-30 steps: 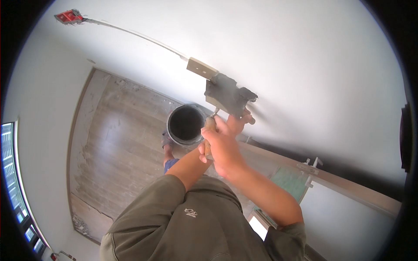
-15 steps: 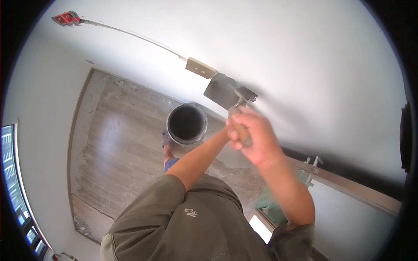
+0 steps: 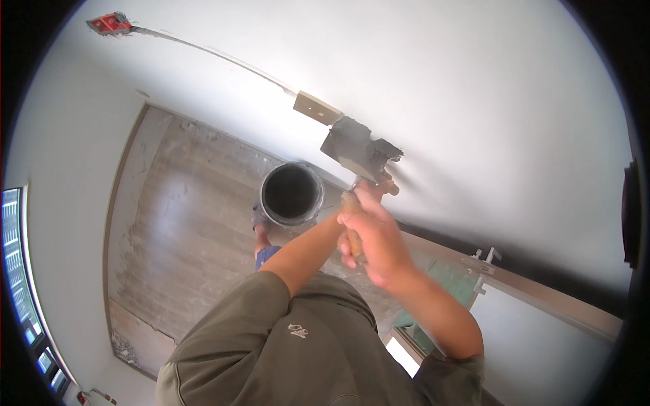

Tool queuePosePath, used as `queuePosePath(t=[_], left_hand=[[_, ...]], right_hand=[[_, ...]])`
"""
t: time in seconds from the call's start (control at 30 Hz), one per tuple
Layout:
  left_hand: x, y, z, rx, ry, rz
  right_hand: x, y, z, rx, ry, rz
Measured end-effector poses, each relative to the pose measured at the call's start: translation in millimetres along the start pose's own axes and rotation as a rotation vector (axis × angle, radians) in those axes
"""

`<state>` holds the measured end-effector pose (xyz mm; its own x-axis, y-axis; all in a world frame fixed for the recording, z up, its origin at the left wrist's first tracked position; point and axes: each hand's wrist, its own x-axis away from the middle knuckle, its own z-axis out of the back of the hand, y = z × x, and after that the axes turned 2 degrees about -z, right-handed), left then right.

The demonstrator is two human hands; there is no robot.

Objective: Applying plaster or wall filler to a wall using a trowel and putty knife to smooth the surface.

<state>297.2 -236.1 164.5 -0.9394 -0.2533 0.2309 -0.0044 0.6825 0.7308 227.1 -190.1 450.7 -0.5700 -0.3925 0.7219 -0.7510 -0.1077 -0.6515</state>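
My right hand [image 3: 376, 238] is closed round the wooden handle [image 3: 351, 210] of a trowel, angled up toward a flat metal plate [image 3: 338, 150] loaded with dark grey mortar [image 3: 376, 155]. Behind it, my left hand [image 3: 383, 184], partly hidden, grips a round handle beneath that loaded plate. Just above the plate, a beige socket cover [image 3: 313, 105] is set on the white wall [image 3: 487, 95]. A bucket [image 3: 291, 220] with a dark interior is below and to the left of my hands.
A red box [image 3: 108, 24] with grey filler sits at upper left, joined to the socket by a filled groove. The dusty floor [image 3: 169, 243] has debris along its edges. A window [image 3: 17, 264] is at left; a door with handle [image 3: 487, 260] is at lower right, my foot beside the bucket.
My right hand with the trowel swung up and right half a second ago and has since come down and left, slightly right of where it began. The loaded plate stays nearly in place.
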Motion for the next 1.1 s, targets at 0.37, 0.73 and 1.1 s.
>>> queuePosePath(t=[0.37, 0.73, 1.1], left_hand=[[-1.6, 16.4, -3.1, -0.155, -0.091, 0.076], [8.1, 33.1, -15.8, -0.131, -0.066, 0.016], [4.3, 18.3, -7.3, -0.109, -0.133, 0.075]], right_hand=[[-41.5, 55.3, -21.2, -0.013, 0.130, 0.063], [-28.0, 25.4, -4.6, -0.188, 0.116, 0.135], [-2.0, -49.9, 18.9, -0.059, 0.027, 0.053]])
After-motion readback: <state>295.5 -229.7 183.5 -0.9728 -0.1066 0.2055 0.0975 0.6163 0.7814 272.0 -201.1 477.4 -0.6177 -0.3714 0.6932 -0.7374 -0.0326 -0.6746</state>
